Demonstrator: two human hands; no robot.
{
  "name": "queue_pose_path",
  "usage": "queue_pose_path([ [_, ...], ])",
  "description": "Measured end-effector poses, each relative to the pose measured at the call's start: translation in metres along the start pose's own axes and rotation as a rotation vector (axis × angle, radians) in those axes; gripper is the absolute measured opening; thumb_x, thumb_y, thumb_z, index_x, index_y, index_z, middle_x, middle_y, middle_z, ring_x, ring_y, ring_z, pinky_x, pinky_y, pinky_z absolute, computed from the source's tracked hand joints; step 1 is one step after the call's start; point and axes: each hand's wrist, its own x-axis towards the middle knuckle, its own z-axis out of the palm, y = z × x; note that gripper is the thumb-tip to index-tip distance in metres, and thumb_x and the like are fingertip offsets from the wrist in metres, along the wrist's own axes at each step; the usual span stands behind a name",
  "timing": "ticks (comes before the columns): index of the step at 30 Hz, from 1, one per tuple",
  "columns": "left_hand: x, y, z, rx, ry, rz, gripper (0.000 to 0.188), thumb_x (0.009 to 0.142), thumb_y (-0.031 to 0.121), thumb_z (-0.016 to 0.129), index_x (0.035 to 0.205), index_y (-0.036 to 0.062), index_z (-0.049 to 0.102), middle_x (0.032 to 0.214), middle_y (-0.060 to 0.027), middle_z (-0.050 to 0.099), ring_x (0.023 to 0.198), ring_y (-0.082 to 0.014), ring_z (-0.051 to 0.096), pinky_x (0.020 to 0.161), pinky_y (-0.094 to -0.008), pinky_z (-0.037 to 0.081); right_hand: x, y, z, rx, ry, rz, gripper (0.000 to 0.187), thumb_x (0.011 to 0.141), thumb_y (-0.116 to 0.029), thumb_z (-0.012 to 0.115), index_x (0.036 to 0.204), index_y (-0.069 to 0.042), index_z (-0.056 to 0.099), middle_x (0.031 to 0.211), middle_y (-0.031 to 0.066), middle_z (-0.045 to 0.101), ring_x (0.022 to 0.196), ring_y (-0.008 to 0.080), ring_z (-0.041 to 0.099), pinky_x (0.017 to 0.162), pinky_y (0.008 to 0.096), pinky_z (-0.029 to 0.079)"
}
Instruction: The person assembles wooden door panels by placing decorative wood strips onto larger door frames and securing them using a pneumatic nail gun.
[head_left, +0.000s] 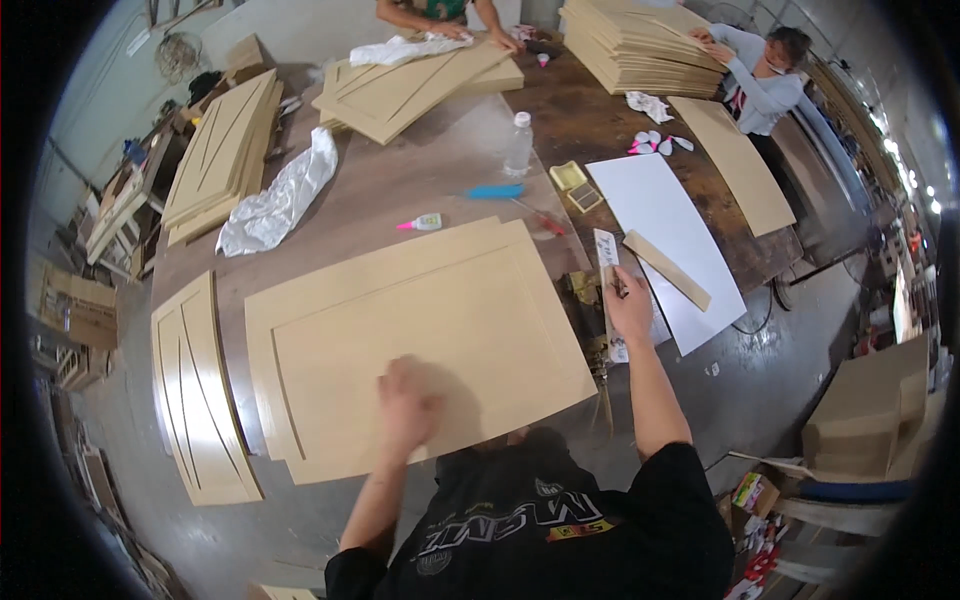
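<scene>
A large pale wood panel (430,330) with an inlaid frame line lies in front of me, overlapping another panel (262,350) whose left edge shows. My left hand (408,405) is over its near part, the fingers smeared by motion. At the panel's right, my right hand (628,305) is closed, with something small and dark between the fingers. It rests at a white printed strip (606,250), beside a white sheet (665,215). A narrow wood strip (668,270) lies slantwise on that sheet.
Beyond the panel lie a glue bottle (425,222), a blue tool (495,190), an open yellow box (575,187) and a clear bottle (518,148). Panel stacks (222,150) and crumpled white cloth (280,195) stand left. Two people handle panels at the far side.
</scene>
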Motion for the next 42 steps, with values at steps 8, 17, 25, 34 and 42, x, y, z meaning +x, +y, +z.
queue_pose_path([
  [8, 0.012, 0.099, 0.051, -0.087, 0.044, 0.086, 0.068, 0.089, 0.029, 0.071, 0.148, 0.0024, 0.049, 0.159, -0.0228, 0.040, 0.153, -0.0418, 0.030, 0.124, -0.0643, 0.018, -0.107, -0.107, 0.057, -0.209, -0.252, -0.391, 0.048, 0.084, -0.034, 0.077, 0.130, -0.021, 0.069, 0.102, 0.0099, 0.071, 0.106, 0.0329, 0.067, 0.096, 0.0526, 0.049],
  [17, 0.016, 0.111, 0.054, 0.002, 0.038, 0.078, 0.067, 0.089, 0.030, 0.072, 0.145, 0.0012, 0.050, 0.160, -0.0231, 0.039, 0.153, -0.0426, 0.028, 0.126, -0.0594, 0.018, -0.030, -0.101, 0.063, -0.211, -0.430, -0.244, 0.051, 0.089, -0.043, 0.068, 0.135, -0.022, 0.066, 0.125, 0.0135, 0.071, 0.124, 0.0342, 0.059, 0.108, 0.0568, 0.038],
  [25, 0.021, 0.125, 0.058, 0.074, 0.134, 0.094, 0.060, 0.086, 0.022, 0.074, 0.140, 0.0033, 0.056, 0.151, -0.0182, 0.050, 0.149, -0.0407, 0.038, 0.124, -0.0581, 0.024, 0.088, 0.103, -0.047, -0.296, 0.121, -0.175, 0.057, 0.088, -0.033, 0.071, 0.141, -0.015, 0.060, 0.141, 0.0097, 0.060, 0.136, 0.0332, 0.051, 0.113, 0.0554, 0.038],
  [34, 0.025, 0.133, 0.074, 0.113, 0.197, 0.065, 0.052, 0.086, 0.016, 0.073, 0.135, 0.0062, 0.060, 0.150, -0.0169, 0.052, 0.146, -0.0398, 0.042, 0.120, -0.0557, 0.033, 0.059, 0.182, -0.132, -0.331, -0.043, 0.165, 0.060, 0.082, -0.045, 0.082, 0.126, -0.007, 0.066, 0.121, 0.0132, 0.073, 0.113, 0.0328, 0.068, 0.103, 0.0484, 0.049],
  [42, 0.079, 0.304, 0.075, -1.082, -0.034, -0.122, 0.031, 0.100, 0.009, 0.064, 0.129, -0.0006, 0.058, 0.123, -0.0129, 0.069, 0.116, -0.0242, 0.066, 0.098, -0.0360, 0.052, -0.035, 0.031, -0.143, 0.191, -0.077, -0.310, 0.057, 0.074, -0.028, 0.093, 0.120, -0.008, 0.066, 0.111, 0.0148, 0.072, 0.099, 0.0351, 0.071, 0.082, 0.0407, 0.059],
])
